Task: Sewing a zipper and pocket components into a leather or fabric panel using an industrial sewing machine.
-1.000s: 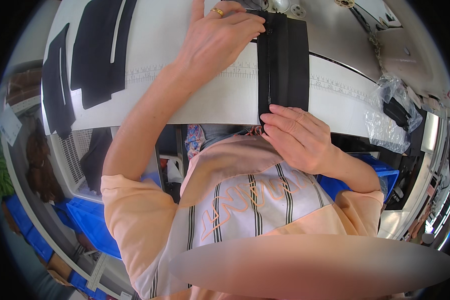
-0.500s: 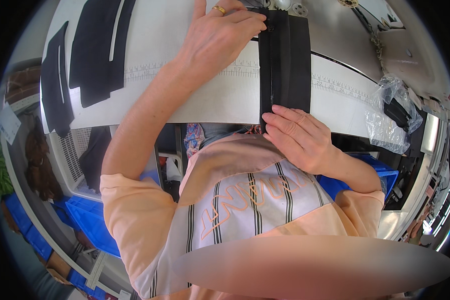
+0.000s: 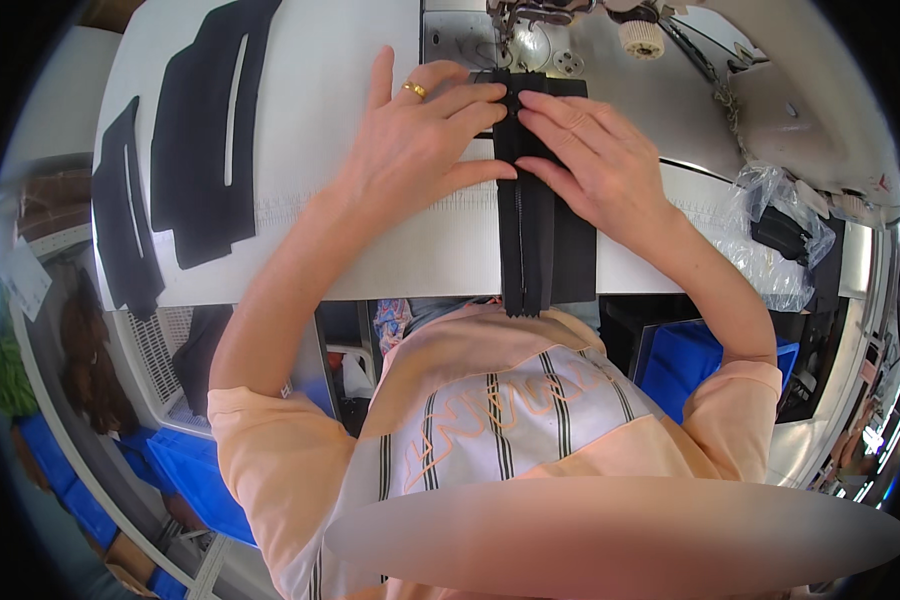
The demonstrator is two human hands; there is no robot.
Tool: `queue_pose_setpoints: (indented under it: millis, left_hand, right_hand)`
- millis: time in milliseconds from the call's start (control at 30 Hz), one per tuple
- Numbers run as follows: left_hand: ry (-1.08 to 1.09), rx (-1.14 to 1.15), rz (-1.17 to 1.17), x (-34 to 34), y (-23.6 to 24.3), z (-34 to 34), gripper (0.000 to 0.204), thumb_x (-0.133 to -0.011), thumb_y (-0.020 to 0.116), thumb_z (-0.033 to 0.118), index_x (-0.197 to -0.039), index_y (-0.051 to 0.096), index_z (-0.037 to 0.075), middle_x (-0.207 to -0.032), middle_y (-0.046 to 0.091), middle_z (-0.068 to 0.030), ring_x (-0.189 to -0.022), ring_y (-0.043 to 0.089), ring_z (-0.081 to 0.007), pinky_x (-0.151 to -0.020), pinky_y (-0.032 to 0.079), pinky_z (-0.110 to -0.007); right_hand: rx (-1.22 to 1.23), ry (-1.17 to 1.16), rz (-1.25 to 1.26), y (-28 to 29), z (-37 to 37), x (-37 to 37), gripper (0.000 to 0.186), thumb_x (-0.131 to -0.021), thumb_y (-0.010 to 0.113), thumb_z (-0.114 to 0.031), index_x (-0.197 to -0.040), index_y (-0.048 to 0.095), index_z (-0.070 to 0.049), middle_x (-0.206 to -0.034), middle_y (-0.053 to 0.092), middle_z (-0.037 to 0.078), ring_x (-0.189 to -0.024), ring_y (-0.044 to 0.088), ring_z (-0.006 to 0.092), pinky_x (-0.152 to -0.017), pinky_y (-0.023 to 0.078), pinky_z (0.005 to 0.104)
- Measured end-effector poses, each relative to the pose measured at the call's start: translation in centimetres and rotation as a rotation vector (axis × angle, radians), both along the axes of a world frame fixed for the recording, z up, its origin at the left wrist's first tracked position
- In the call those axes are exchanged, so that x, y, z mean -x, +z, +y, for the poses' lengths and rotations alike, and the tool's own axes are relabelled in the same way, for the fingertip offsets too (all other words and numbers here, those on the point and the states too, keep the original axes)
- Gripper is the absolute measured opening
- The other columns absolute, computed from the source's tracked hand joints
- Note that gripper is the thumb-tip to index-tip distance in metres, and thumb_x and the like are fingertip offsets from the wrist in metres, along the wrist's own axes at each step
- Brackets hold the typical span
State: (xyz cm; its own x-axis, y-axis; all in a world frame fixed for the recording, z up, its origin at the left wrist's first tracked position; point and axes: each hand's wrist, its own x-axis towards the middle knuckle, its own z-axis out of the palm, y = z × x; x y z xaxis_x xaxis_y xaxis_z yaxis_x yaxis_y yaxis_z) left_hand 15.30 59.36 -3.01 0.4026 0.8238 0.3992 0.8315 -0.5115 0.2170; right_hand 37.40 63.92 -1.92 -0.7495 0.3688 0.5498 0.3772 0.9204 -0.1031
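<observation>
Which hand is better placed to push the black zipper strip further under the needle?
Probably the right hand: it lies flat along the black zipper strip. The left hand touches only its edge with fingertips.

Both hands pressed a black zipper strip flat.
The left hand and right hand lay on the strip on the white desk, below the sewing machine.
</observation>
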Motion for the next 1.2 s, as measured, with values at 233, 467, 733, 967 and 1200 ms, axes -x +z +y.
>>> queue_pose_setpoints:
  millis: [233, 467, 733, 967, 1200]
  left_hand:
    - [0.005, -0.019, -0.001, 0.2, -0.4, -0.2, 0.046, -0.076, 0.072, 0.047, -0.108, 0.067, 0.014, -0.122, 0.062, 0.0028, -0.120, 0.050, -0.0222, -0.103, 0.022, -0.067]
    - [0.082, -0.020, 0.048, 0.7, -0.5, 0.5, 0.046, -0.082, 0.069, 0.039, -0.120, 0.063, 0.014, -0.128, 0.061, 0.0010, -0.126, 0.048, -0.0212, -0.107, 0.021, -0.062]
    - [0.253, -0.048, 0.011, 3.3, -0.2, 4.8, 0.043, -0.084, 0.068, 0.037, -0.115, 0.064, 0.008, -0.125, 0.061, -0.0080, -0.123, 0.050, -0.0303, -0.102, 0.030, -0.055]
    - [0.206, 0.088, -0.413, 1.2, -1.1, 7.5, 0.027, -0.076, 0.075, 0.030, -0.095, 0.073, 0.012, -0.106, 0.066, -0.0043, -0.106, 0.058, -0.0264, -0.099, 0.033, -0.044]
    - [0.176, -0.032, -0.281, 0.2, -1.5, 8.9, 0.014, -0.079, 0.072, 0.022, -0.083, 0.072, 0.008, -0.083, 0.066, -0.0050, -0.083, 0.060, -0.0252, -0.082, 0.044, -0.042]
  right_hand:
    - [0.000, -0.052, -0.082, -1.0, 0.3, 0.0, 0.037, -0.076, 0.074, -0.024, -0.108, 0.067, -0.006, -0.121, 0.061, 0.001, -0.105, 0.056, 0.0199, -0.077, 0.049, 0.0319]
    - [0.016, -0.084, -0.095, -1.0, 0.0, -0.1, 0.037, -0.077, 0.074, -0.025, -0.107, 0.067, -0.006, -0.121, 0.061, 0.001, -0.104, 0.056, 0.0200, -0.076, 0.049, 0.0326]
    - [0.024, -0.137, -0.102, -1.0, -0.9, -0.8, 0.038, -0.077, 0.074, -0.026, -0.109, 0.067, -0.006, -0.123, 0.061, 0.001, -0.104, 0.057, 0.0210, -0.077, 0.050, 0.0335]
    - [0.023, -0.130, -0.094, -0.8, -1.2, -0.8, 0.038, -0.077, 0.074, -0.026, -0.108, 0.067, -0.006, -0.123, 0.061, 0.001, -0.103, 0.057, 0.0209, -0.077, 0.049, 0.0334]
    - [0.016, -0.149, -0.092, -1.2, -0.8, -1.0, 0.038, -0.076, 0.074, -0.026, -0.108, 0.067, -0.006, -0.122, 0.061, 0.001, -0.103, 0.057, 0.0207, -0.077, 0.049, 0.0335]
